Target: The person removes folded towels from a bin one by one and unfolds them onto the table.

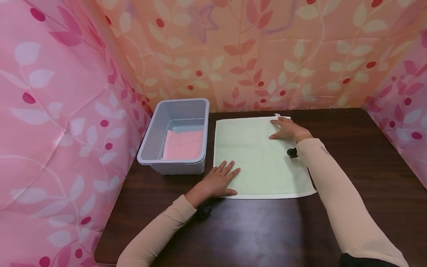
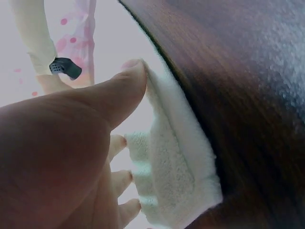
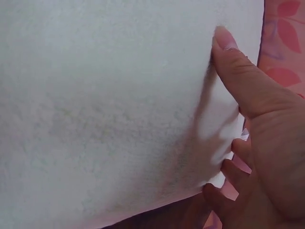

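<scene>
A pale green towel (image 1: 257, 159) with a white border lies spread flat on the dark wooden table (image 1: 253, 230). Spread fingers of my left hand (image 1: 218, 181) rest on its near left corner; in the left wrist view the thumb (image 2: 131, 86) lies along the border. At the far right corner, beside a small white tag (image 1: 277, 115), my right hand (image 1: 288, 129) touches the towel with fingers extended. The right wrist view shows that thumb (image 3: 233, 67) on the cloth and the other fingertips at its edge.
Left of the towel stands a grey plastic tub (image 1: 180, 167) with a folded pink cloth (image 1: 183, 144) on its bottom. Patterned curtains (image 1: 233, 55) hang behind the table and at both sides. Dark wood shows in front of and right of the towel.
</scene>
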`<state>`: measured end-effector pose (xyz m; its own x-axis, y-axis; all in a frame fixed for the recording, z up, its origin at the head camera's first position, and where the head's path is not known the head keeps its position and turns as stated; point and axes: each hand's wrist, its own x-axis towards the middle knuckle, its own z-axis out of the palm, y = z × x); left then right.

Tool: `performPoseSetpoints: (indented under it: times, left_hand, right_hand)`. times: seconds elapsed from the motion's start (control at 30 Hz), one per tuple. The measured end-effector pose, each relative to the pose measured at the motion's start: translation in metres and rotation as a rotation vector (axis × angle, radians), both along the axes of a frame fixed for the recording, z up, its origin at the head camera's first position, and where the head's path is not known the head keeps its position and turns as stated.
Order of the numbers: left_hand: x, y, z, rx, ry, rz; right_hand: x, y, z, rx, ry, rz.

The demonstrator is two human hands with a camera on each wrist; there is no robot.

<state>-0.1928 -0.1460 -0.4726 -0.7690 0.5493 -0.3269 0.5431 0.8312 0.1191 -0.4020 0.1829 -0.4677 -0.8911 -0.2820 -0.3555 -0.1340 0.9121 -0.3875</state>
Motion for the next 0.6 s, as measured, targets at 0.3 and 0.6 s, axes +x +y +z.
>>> performPoseSetpoints:
  times: [0.3,0.6]
  left_hand:
    - [0.006,-0.008,0.018,0.064,0.043,-0.057]
    - [0.019,-0.029,0.055,0.155,0.070,-0.108]
  right_hand:
    - [0.002,-0.011,0.019,0.001,0.100,0.072]
    - [0.004,-0.039,0.041,-0.067,0.146,0.158]
